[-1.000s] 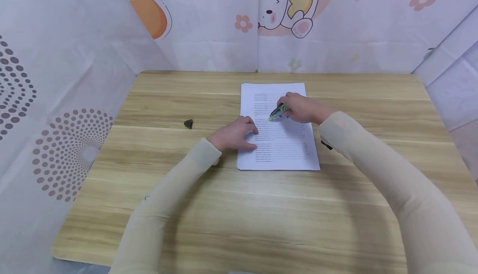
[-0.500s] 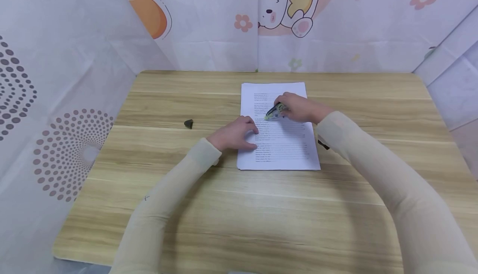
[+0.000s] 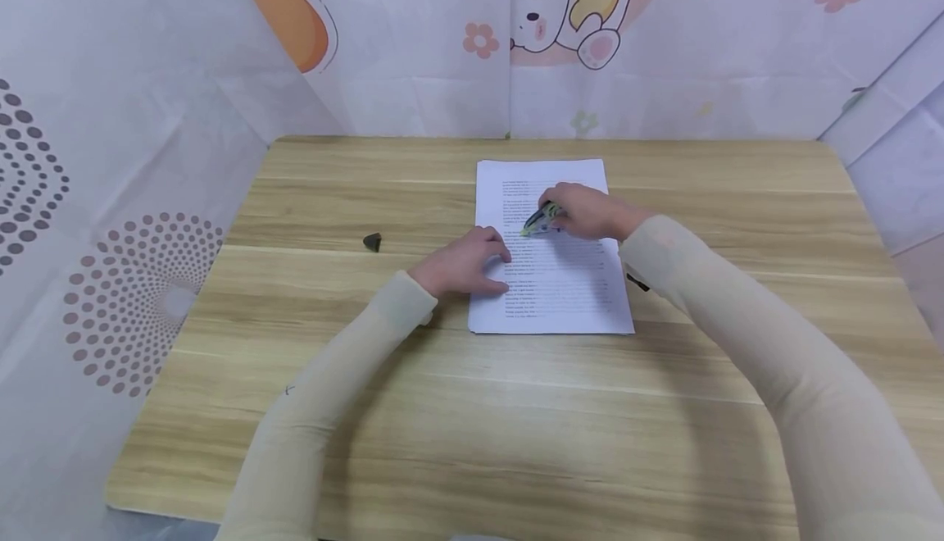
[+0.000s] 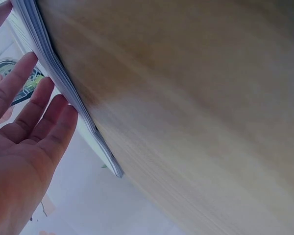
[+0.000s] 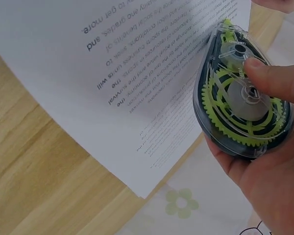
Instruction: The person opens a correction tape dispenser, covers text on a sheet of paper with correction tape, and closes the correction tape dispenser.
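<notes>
A stack of printed paper (image 3: 568, 311) lies on the wooden table. My left hand (image 3: 465, 264) rests at its left edge, thumb and fingers spread apart; in the left wrist view the fingertips (image 4: 68, 112) come right at the sheets' edge. Above the middle of the text, my right hand (image 3: 590, 211) grips a correction tape dispenser (image 5: 245, 107) with a clear case and lime-green gear wheels. Its thumb presses the case's side in the right wrist view. The dispenser's pale green tip (image 3: 524, 233) points down-left at the start of a printed line.
A small dark cap-like piece (image 3: 372, 243) lies on the table (image 3: 487, 418) left of the paper. Another slim dark item (image 3: 637, 283) sits by the paper's right edge, partly behind the right sleeve. A patterned white curtain (image 3: 413, 106) hangs behind the table.
My right hand has shifted slightly left with the correction tape dispenser, its tip now nearer the left of the text. My left hand stays in place on the paper.
</notes>
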`<action>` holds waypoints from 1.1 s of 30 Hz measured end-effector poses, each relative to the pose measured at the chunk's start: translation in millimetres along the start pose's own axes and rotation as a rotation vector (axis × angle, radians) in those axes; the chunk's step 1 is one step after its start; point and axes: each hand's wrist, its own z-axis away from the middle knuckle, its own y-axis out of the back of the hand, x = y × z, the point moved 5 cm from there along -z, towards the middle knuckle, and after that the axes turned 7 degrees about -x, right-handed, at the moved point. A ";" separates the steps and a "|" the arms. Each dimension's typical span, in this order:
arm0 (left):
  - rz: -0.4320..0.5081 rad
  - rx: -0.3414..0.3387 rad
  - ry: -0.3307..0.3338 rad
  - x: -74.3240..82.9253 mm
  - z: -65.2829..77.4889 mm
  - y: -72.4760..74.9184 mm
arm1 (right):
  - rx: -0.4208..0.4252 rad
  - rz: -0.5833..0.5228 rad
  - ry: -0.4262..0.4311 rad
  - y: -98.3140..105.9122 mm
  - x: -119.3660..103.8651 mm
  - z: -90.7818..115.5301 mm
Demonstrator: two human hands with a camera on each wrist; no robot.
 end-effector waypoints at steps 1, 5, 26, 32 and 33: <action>0.000 0.001 -0.001 -0.1 -0.3 -0.2 | 0.000 -0.004 0.000 0.1 0.1 0.1; -0.006 0.006 -0.007 -0.4 -0.9 -0.1 | 0.029 -0.022 0.020 2.1 -0.5 0.6; -0.003 -0.006 0.014 0.9 -0.1 0.5 | 0.010 0.026 0.045 -2.6 -2.6 -8.1; 0.003 -0.001 0.008 0.3 0.1 0.8 | -0.006 0.058 0.051 -0.9 -5.8 -9.3; 0.004 0.000 0.007 0.2 0.3 0.9 | -0.010 0.062 0.047 -0.6 -6.5 -8.8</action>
